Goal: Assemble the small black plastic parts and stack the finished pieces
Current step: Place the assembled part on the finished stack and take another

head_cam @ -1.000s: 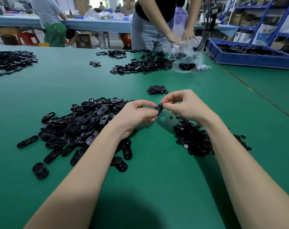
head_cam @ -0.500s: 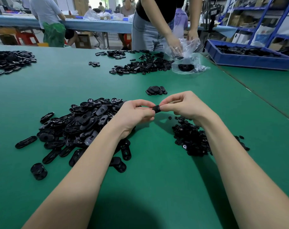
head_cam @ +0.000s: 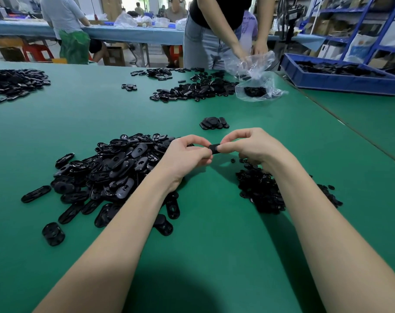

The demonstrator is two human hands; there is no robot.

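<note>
Both my hands meet above the green table [head_cam: 214,245]. My left hand [head_cam: 183,155] and my right hand [head_cam: 250,145] pinch one small black plastic part [head_cam: 214,148] between their fingertips; most of it is hidden by the fingers. A big heap of oval black parts [head_cam: 106,172] lies left of my hands. A pile of tiny black pieces [head_cam: 262,190] lies under my right wrist. A small stack of finished pieces [head_cam: 214,123] sits just beyond my hands.
Across the table a person handles a clear plastic bag [head_cam: 257,84] beside another spread of black parts [head_cam: 196,89]. More parts lie at the far left [head_cam: 13,82]. A blue bin [head_cam: 340,73] of parts stands at the back right.
My hands stayed together on the small part, with only slight shifts of the fingers. The person opposite moved their hands at the plastic bag.
</note>
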